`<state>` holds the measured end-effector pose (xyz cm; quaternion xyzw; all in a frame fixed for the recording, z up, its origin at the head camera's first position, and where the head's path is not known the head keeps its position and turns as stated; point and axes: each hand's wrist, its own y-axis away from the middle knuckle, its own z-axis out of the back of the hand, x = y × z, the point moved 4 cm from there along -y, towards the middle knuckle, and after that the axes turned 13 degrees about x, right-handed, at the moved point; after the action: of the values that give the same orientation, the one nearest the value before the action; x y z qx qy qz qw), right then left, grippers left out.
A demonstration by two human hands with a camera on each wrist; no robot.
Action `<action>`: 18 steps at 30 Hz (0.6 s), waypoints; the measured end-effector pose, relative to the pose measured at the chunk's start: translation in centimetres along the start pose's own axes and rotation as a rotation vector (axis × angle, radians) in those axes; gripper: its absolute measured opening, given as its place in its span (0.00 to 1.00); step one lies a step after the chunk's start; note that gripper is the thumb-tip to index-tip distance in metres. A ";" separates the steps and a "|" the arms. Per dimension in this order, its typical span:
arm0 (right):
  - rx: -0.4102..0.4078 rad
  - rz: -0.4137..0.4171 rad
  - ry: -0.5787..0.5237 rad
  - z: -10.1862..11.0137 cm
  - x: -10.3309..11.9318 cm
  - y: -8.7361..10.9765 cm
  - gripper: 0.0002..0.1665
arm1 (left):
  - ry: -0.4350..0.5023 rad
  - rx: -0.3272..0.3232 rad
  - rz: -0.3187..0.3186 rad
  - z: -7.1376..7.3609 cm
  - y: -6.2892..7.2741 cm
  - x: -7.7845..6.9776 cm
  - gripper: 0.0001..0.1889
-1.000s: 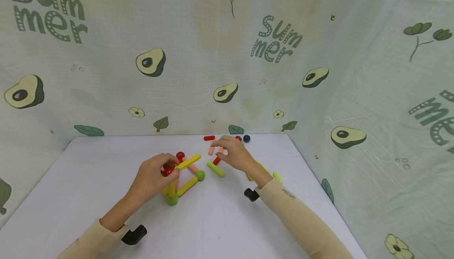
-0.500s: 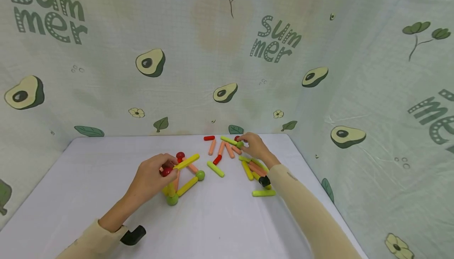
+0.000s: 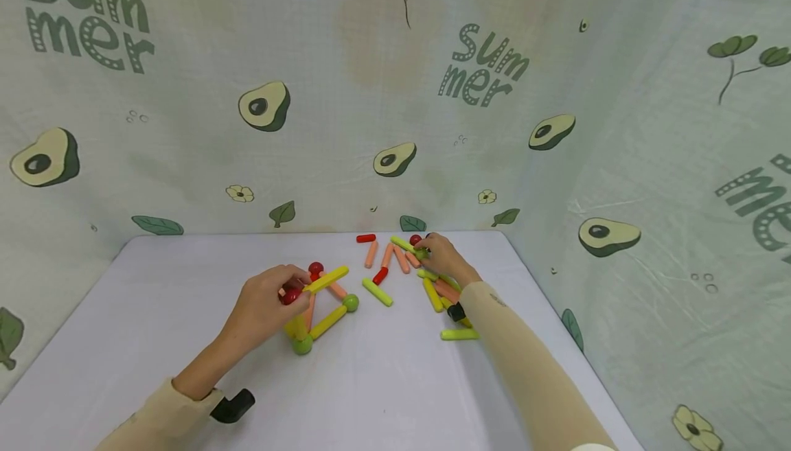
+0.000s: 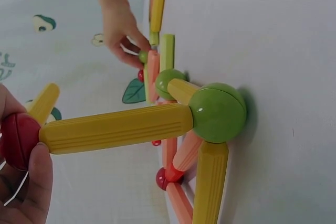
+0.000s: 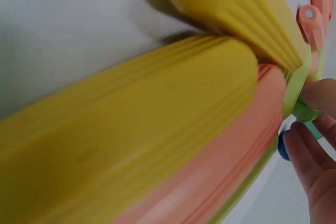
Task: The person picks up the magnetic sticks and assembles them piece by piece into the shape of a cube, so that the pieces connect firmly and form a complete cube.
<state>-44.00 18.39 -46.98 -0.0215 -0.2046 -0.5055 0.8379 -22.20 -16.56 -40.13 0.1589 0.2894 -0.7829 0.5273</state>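
My left hand (image 3: pixel 267 303) grips a red ball (image 4: pixel 20 141) at the top of a structure of sticks and balls. One yellow stick (image 4: pixel 118 128) runs from this red ball down to a green ball (image 4: pixel 218 112) at the base. Another yellow stick (image 3: pixel 327 279) juts out from the red ball, its far end free. At the far right of the table, my right hand (image 3: pixel 443 257) pinches a loose green ball (image 5: pixel 306 112) between thumb and fingers. A lime stick (image 3: pixel 402 244) lies close beside that ball, and a red ball (image 3: pixel 415 239) sits just behind it.
Several pink sticks (image 3: pixel 401 259) and a short red stick (image 3: pixel 366 238) lie at the back. Below my right forearm is a pile of yellow sticks (image 3: pixel 432 295), pink and lime ones. A lone lime stick (image 3: pixel 377 292) lies mid-table. Printed cloth hangs behind the table.
My right hand has moved right and back from over the pink sticks to the green ball, where its fingers have closed. My left hand stays on the red ball.
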 end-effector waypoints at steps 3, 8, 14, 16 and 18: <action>0.014 -0.010 -0.017 0.1 0.0 0.2 0.19 | -0.005 -0.002 -0.003 0.0 -0.1 0.0 0.13; 0.044 -0.027 -0.015 0.1 0.2 0.6 0.20 | -0.013 -0.004 -0.003 -0.1 -0.1 0.1 0.13; 0.079 0.016 0.048 0.4 0.4 0.9 0.20 | -0.015 -0.009 -0.001 0.0 -0.1 0.0 0.13; 0.062 0.037 0.053 0.5 0.5 1.1 0.20 | -0.013 -0.005 -0.002 0.0 -0.1 0.0 0.13; 0.034 0.058 0.042 0.8 0.9 1.5 0.20 | -0.013 -0.003 -0.004 0.1 -0.2 -0.1 0.13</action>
<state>-42.63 18.53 -45.64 -0.0024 -0.1949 -0.4780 0.8565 -22.34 -16.50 -40.01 0.1526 0.2874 -0.7846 0.5277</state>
